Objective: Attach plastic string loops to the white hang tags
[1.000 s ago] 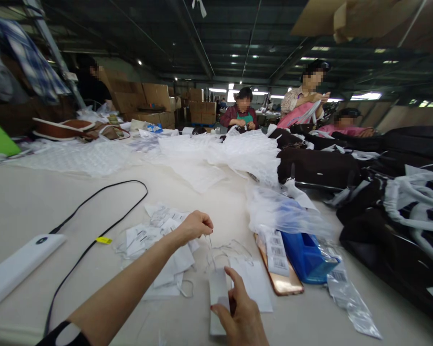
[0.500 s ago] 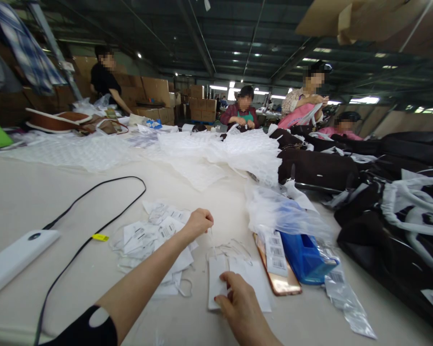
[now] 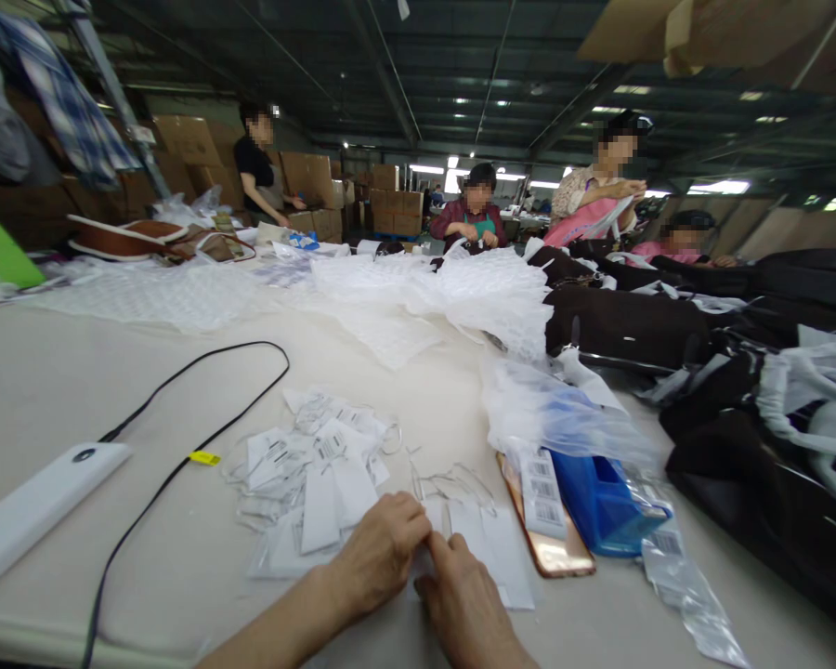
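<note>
Where both hands meet at the near table edge, left hand (image 3: 380,550) and right hand (image 3: 463,604) pinch a flat white paper hang tag (image 3: 491,548) with thin looped string, fingers closed on it. Tag lies just left of the rose-gold phone (image 3: 550,548), beside the loose white barcode-tag pile (image 3: 313,469).

Cool strip lights (image 3: 716,187) hang far back under a dark roof, so the hall reads dim overhead while the pale desk (image 3: 76,381) catches soft, even light. Shadows under things are faint. Lines bow toward the edges, faces at the back are blurred, and the black bags (image 3: 773,465) lose detail.
</note>
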### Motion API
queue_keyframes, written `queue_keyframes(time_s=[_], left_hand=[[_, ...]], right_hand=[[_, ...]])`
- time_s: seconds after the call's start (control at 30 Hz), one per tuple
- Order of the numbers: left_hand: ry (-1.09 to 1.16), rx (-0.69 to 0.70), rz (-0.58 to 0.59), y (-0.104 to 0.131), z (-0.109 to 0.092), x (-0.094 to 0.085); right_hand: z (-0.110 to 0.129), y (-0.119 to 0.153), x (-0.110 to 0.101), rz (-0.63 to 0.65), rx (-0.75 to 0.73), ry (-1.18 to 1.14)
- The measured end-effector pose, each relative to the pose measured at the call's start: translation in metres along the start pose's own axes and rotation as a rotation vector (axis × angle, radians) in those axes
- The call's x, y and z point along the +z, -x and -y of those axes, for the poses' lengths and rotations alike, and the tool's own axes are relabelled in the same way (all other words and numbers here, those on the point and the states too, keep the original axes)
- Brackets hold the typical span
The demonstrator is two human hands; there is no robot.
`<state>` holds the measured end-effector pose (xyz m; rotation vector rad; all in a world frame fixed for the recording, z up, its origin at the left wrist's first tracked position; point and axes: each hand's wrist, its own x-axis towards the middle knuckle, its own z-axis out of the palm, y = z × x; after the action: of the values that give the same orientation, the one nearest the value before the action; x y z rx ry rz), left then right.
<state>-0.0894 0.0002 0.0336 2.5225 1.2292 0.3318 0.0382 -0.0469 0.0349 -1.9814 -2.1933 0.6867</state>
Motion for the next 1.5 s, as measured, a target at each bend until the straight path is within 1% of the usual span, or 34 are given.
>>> queue_keyframes(time_s=[0.07,0.1,0.17,0.23,0.3,0.37,0.43,0.5,0.63,0.8,0.9,0.97,1.07,1.13,1.23,1.33,1.5], left_hand=[[-0.015,0.022,0.009,0.01,-0.002,0.012],[-0.021,0.023,0.005,0.013,-0.002,0.015],[-0.031,0.022,-0.007,0.015,-0.002,0.018],[-0.035,0.022,-0.018,0.015,-0.001,0.018],[-0.032,0.025,-0.029,0.016,-0.001,0.018],[-0.027,0.028,-0.043,0.017,-0.001,0.019],[-0.025,0.029,-0.062,0.019,0.0,0.021],[-0.027,0.029,-0.084,0.021,0.0,0.023],[-0.033,0.033,-0.116,0.021,0.0,0.027],[-0.028,0.031,-0.128,0.021,0.001,0.028],[-0.022,0.029,-0.117,0.022,-0.001,0.027],[-0.059,0.037,-0.131,0.021,-0.004,0.027],[-0.136,0.091,-0.189,0.018,-0.015,0.029],[-0.128,0.149,-0.207,0.014,-0.023,0.032],[-0.097,0.203,-0.146,0.007,-0.033,0.039],[-0.101,0.208,-0.062,0.004,-0.035,0.044],[-0.063,0.2,-0.036,0.005,-0.031,0.044]], right_hand=[[0.0,0.003,0.003,-0.071,-0.033,0.104],[-0.001,0.004,0.004,-0.126,-0.051,0.143],[-0.011,0.007,0.003,-0.279,-0.108,0.154],[-0.028,0.009,-0.001,-0.451,-0.2,0.097],[-0.05,0.008,-0.004,-0.596,-0.241,0.051],[-0.071,0.008,-0.003,-0.661,-0.214,0.05],[-0.084,0.009,0.003,-0.658,-0.172,0.061],[-0.089,0.01,0.012,-0.62,-0.162,0.076],[-0.086,0.012,0.027,-0.579,-0.143,0.114],[-0.085,0.014,0.029,-0.557,-0.149,0.121],[-0.087,0.015,0.027,-0.576,-0.161,0.137],[-0.091,0.015,0.025,-0.617,-0.168,0.16],[-0.097,0.015,0.027,-0.691,-0.174,0.236],[-0.101,0.015,0.03,-0.711,-0.179,0.281],[-0.104,0.015,0.036,-0.72,-0.195,0.311],[-0.101,0.017,0.04,-0.742,-0.17,0.288],[-0.097,0.018,0.038,-0.751,-0.152,0.242]])
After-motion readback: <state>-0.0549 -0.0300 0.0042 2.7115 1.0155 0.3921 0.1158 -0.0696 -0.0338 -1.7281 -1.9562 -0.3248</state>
